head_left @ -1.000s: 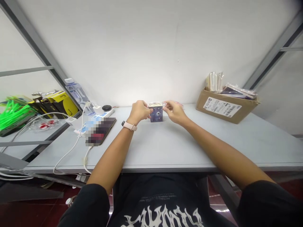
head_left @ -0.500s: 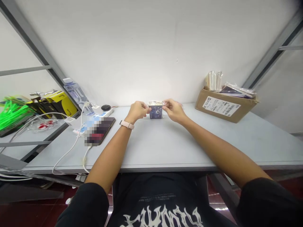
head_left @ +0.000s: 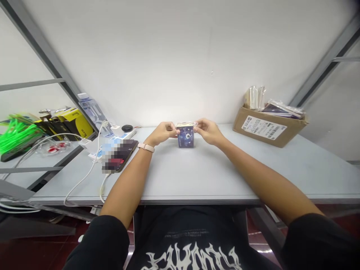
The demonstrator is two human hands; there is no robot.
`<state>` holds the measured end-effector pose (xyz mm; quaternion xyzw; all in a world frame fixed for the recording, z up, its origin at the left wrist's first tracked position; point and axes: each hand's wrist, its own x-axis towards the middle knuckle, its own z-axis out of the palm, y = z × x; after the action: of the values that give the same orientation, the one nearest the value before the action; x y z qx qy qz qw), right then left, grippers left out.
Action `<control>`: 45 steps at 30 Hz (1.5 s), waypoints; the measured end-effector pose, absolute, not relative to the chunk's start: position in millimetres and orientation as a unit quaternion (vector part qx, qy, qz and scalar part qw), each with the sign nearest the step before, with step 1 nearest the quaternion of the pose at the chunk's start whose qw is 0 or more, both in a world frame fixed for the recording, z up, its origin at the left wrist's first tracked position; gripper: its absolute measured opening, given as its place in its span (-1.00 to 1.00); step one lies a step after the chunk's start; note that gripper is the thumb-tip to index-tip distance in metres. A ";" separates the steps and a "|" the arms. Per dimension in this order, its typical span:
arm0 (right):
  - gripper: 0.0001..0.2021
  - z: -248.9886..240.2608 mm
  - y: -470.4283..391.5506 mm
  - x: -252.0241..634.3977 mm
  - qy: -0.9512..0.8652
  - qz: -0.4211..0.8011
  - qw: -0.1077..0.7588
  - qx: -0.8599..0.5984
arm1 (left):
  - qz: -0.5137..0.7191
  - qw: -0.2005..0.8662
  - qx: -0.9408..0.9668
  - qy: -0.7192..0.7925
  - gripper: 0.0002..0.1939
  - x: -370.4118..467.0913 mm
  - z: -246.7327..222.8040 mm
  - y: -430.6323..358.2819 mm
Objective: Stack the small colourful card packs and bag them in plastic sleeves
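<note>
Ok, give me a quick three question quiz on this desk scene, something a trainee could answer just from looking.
1. True or false: both hands hold the small purple box above the grey table.
2. Which side of the table has the cardboard box: A the person's left, B the person's right, C the near edge?
3. Fill in: the left hand has a pink ____ at its wrist.

Key: 1 true, the right hand grips the other side. 2 B. 3 band.
</note>
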<state>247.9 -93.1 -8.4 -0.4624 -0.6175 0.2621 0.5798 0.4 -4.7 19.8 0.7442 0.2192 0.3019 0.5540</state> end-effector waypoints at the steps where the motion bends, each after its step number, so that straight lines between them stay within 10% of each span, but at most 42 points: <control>1: -0.51 -6.4 -94.4 247.8 -0.615 0.277 0.581 -0.455 | 0.299 0.564 0.739 0.216 -0.43 -0.8 19.8 -5.0; 18: -0.53 9.9 -114.0 234.2 -0.523 0.484 0.617 -0.334 | 0.289 0.718 0.621 0.122 -0.47 -5.6 9.3 -9.0; 31: -0.36 0.6 -120.5 220.8 -0.532 0.541 0.547 -0.353 | 0.250 0.738 0.624 0.058 -0.15 14.3 -4.8 -30.7; 45: -0.37 3.3 -106.4 239.8 -0.502 0.426 0.624 -0.422 | 0.378 0.555 0.733 0.108 -0.46 20.5 28.3 -49.1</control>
<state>239.8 -106.4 3.3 -0.4222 -0.5016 0.4258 0.6236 20.5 -49.1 28.3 0.7332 0.1079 0.3778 0.5550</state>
